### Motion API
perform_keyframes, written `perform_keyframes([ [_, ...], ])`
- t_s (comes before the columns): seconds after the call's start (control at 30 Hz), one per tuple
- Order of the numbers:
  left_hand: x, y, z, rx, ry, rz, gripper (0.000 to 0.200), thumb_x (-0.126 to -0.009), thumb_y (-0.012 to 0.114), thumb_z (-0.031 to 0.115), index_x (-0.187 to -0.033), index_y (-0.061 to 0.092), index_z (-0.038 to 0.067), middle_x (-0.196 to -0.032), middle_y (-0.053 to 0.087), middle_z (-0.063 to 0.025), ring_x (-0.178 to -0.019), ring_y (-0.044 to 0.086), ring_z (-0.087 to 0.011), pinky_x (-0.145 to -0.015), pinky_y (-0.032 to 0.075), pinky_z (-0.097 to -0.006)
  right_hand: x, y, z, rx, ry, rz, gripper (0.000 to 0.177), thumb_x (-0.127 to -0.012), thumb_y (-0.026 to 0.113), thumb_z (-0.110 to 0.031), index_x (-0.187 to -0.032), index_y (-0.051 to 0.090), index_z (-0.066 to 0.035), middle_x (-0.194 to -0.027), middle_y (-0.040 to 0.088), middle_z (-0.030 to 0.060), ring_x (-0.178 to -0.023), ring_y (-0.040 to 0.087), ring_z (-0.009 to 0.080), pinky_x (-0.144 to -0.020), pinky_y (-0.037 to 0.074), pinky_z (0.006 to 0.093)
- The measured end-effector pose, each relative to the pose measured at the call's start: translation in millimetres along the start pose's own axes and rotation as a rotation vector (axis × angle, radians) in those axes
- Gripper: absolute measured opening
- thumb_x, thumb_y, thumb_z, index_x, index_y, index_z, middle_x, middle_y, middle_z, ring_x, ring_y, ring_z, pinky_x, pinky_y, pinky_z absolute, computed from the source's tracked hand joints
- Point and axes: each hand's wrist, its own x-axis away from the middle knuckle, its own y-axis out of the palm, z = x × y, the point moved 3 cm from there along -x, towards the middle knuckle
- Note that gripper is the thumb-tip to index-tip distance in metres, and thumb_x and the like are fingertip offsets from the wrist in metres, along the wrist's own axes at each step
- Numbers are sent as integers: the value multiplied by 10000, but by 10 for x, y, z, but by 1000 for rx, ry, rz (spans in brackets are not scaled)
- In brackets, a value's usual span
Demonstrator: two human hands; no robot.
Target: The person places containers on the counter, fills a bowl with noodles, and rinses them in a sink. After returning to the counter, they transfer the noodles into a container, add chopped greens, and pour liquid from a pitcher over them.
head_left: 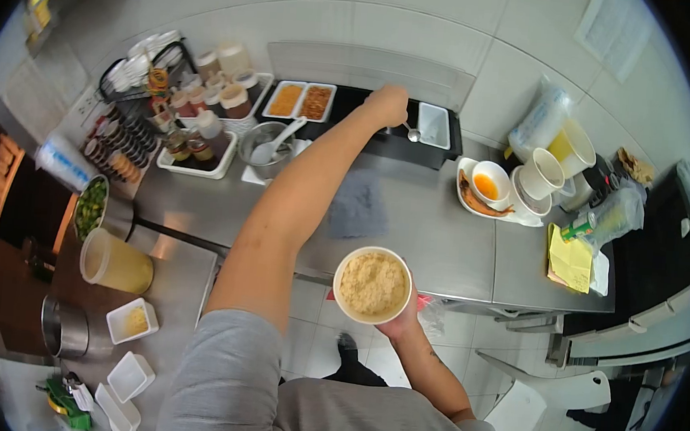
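Note:
My right hand [401, 320] is wrapped round the side of a round white bowl [337, 284], held in front of my body past the counter's front edge. Pale yellow, crumbly food [374, 284] fills much of that bowl. Stretched far forward, my left hand [387, 106] is closed over the black topping rack [351, 139]. A small metal spoon [414, 135] sticks out from its right side, and the fingers around the handle are partly hidden. Just right of the spoon sits a white rectangular tub [434, 126]. Two tubs with orange crumbs [287, 97] and brown bits [316, 102] stand at the rack's left end.
A steel pot [263, 138] with a white ladle stands left of my forearm. A grey cloth [360, 204] lies on the steel counter [447, 256]. Sauce bottles [234, 100] crowd the back left; white containers [541, 174] and an orange sauce bowl [489, 185] stand right.

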Motion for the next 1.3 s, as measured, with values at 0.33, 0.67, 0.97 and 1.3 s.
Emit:
perform_keyframes([
  [0.33,1281,-463,-540,633,-279,-8,99,-829,548,39,-754,491,69,-642,601,-47,-507,542,-103,-422,422,-269,-15,270,515,-49,78,-84,523,-978,362,-482,-1279,524,-86,-1291,554,111,-1178,542,279,-1007,432,440],
  [0.67,594,68,226,482,-219,509,140,-761,585,101,-813,533,-18,-795,635,-236,-811,610,-439,-747,495,-469,315,13,12,-13,-2,35,565,-970,358,-510,-1278,516,-64,-1295,545,130,-1176,543,293,-992,446,451],
  [0.97,450,670,658,391,-121,-12,144,-754,571,151,-723,564,10,-693,648,-184,-688,656,-317,-657,510,-414,717,-731,-661,-106,-204,191,579,-949,386,-531,-1263,531,-67,-1262,563,136,-1156,556,292,-974,461,446],
  [1.3,500,1025,43,47,-22,-57,133,-781,586,134,-786,605,3,-821,668,-182,-805,643,-380,-712,504,-454,564,-765,-808,-130,-130,178,610,-941,383,-552,-1261,532,-55,-1258,562,156,-1152,557,309,-968,467,449],
])
